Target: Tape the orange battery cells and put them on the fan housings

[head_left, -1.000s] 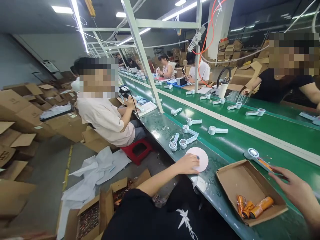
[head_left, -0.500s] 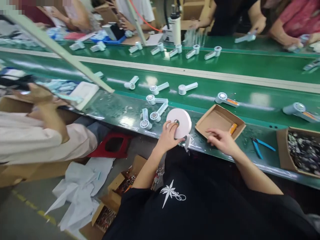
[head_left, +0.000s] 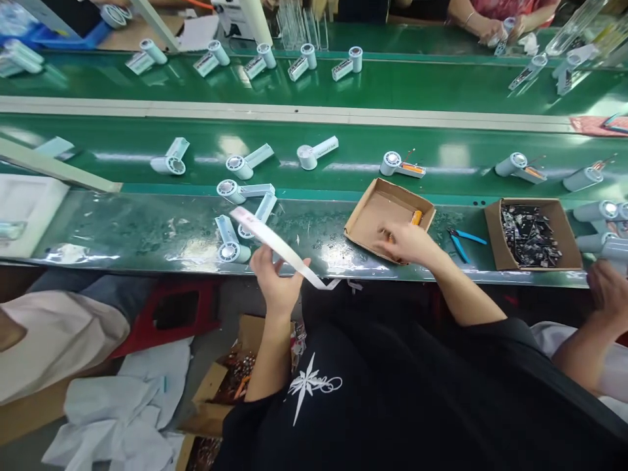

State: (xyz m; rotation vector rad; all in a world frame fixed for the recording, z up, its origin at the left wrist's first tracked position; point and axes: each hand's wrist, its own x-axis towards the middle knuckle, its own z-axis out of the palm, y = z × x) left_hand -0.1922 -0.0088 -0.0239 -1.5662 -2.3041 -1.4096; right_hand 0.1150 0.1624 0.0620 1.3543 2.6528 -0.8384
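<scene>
My left hand [head_left: 275, 281] grips a flat white tape roll [head_left: 277, 245], held edge-on just above the near edge of the green bench [head_left: 122, 229]. My right hand [head_left: 409, 241] reaches into a shallow cardboard tray [head_left: 373, 206] with fingers curled; what it holds I cannot make out. An orange cylindrical cell [head_left: 417, 217] lies in that tray, just beyond the fingers. Two white handheld fan bodies [head_left: 228, 242] lie on the bench just left of the roll.
Blue pliers [head_left: 461, 241] lie right of the tray, then a cardboard box of small dark parts [head_left: 530, 235]. Several white fan bodies ride the green conveyor [head_left: 441, 157]. A co-worker's hand [head_left: 606, 284] is at the right; another person's sleeve [head_left: 53, 333] is at the left. Open cartons [head_left: 220, 392] sit on the floor.
The view has tilted down onto the bench. My left hand has lifted the white roll off the bench and turned it edge-on. My right hand has moved further into the cardboard tray.
</scene>
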